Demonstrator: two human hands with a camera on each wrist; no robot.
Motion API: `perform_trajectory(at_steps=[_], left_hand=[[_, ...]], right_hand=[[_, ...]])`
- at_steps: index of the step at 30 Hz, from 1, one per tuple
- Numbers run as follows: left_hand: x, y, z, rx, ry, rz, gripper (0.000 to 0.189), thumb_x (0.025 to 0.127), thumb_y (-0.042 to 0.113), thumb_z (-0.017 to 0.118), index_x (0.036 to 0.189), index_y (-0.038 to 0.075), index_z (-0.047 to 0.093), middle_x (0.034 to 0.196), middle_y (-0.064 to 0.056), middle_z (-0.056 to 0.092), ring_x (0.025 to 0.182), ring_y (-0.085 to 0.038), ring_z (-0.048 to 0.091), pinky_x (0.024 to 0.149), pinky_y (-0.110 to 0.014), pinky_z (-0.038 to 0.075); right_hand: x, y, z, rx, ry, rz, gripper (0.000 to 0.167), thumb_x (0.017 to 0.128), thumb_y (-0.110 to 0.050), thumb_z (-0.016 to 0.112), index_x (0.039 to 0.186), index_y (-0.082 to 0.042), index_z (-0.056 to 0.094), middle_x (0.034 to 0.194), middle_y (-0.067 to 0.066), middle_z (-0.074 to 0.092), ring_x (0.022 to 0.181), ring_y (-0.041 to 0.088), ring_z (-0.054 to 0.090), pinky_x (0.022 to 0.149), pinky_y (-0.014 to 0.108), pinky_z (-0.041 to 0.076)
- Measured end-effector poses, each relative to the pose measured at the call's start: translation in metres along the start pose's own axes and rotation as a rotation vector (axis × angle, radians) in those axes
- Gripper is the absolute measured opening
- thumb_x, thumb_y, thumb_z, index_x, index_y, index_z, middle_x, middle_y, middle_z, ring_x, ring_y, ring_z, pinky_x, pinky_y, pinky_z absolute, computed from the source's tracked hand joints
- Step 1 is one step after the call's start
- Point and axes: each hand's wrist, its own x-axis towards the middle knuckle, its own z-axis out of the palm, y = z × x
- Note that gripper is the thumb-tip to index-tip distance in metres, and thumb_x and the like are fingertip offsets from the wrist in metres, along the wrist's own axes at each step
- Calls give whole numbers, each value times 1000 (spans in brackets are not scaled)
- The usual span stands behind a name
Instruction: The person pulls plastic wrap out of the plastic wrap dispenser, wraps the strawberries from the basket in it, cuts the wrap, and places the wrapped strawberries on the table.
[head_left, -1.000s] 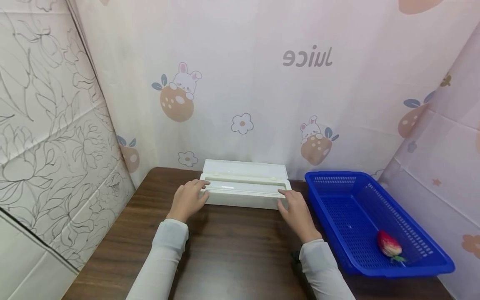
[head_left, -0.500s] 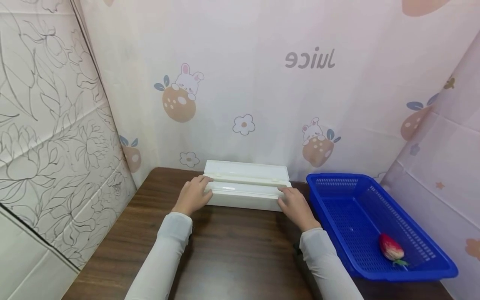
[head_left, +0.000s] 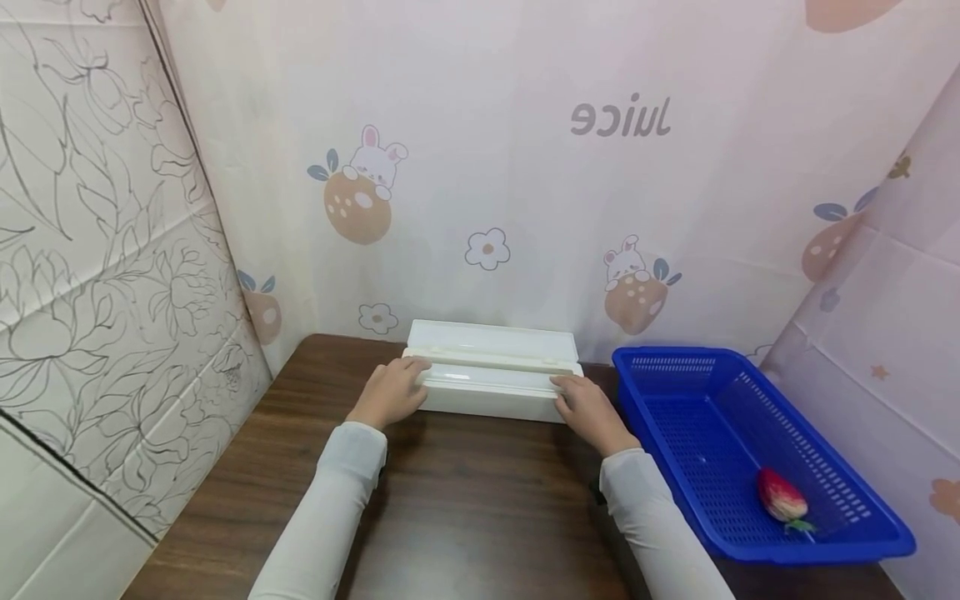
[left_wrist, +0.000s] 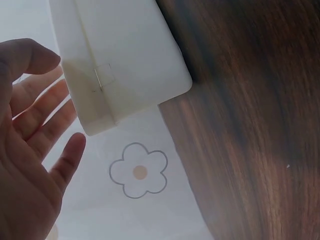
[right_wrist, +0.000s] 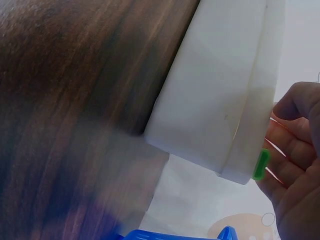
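A long white box, shaped like a cling film dispenser, lies at the back of the table with its lid raised. My left hand rests at its left end, fingers over the top and thumb toward the front. At the right end my right hand touches the front edge in the same way, slightly bent. A small green piece sticks up at the box's right end, close to my right fingers. Both fingertips are partly hidden behind the box in the wrist views.
To the right stands a blue plastic basket with a red strawberry in it. Brown wooden table stretches in front of the box. A printed curtain hangs right behind it.
Both hands have lowered onto the box's front edge from just above it, and the right fingers have shifted slightly inward. Box, lid and basket stay in place; the view shifts slightly.
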Motion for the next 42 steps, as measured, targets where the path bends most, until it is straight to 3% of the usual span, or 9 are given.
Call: perform_trajectory(at_steps=[9, 15, 22, 30, 42], left_hand=[[1, 2, 0, 68, -32, 46, 33, 97, 17, 60, 128, 6, 68, 130, -11, 64, 121, -29, 57, 98, -50, 47], [3, 1, -1, 2, -5, 52, 26, 95, 10, 62, 118, 2, 73, 116, -11, 68, 109, -28, 62, 97, -44, 49], [7, 2, 2, -61, 11, 6, 19, 101, 9, 59, 110, 1, 73, 115, -11, 69, 111, -29, 62, 101, -39, 48], [9, 2, 5, -136, 28, -34, 13, 98, 4, 63, 105, 2, 74, 111, -10, 71, 108, -29, 64, 98, -38, 50], [14, 3, 12, -156, 64, -92, 13, 101, 7, 60, 101, 2, 72, 109, -11, 70, 109, -30, 62, 98, -38, 49]], right_hand=[[0, 0, -1, -8, 11, -36, 30, 91, -3, 66, 120, 3, 69, 117, 18, 70, 111, 36, 63, 97, 51, 49], [-1, 1, -4, -7, 13, -72, 23, 92, -1, 67, 114, 2, 72, 109, 16, 72, 105, 34, 65, 93, 49, 51], [0, 5, -6, 8, 10, -121, 20, 95, 0, 65, 113, 1, 72, 107, 16, 71, 103, 34, 65, 92, 49, 51], [2, 8, -8, 41, 22, -165, 14, 93, 3, 64, 105, 2, 72, 103, 15, 70, 97, 34, 66, 87, 49, 53], [10, 9, -4, 18, -2, -141, 11, 92, 8, 62, 97, 1, 69, 99, 15, 70, 95, 33, 65, 87, 48, 53]])
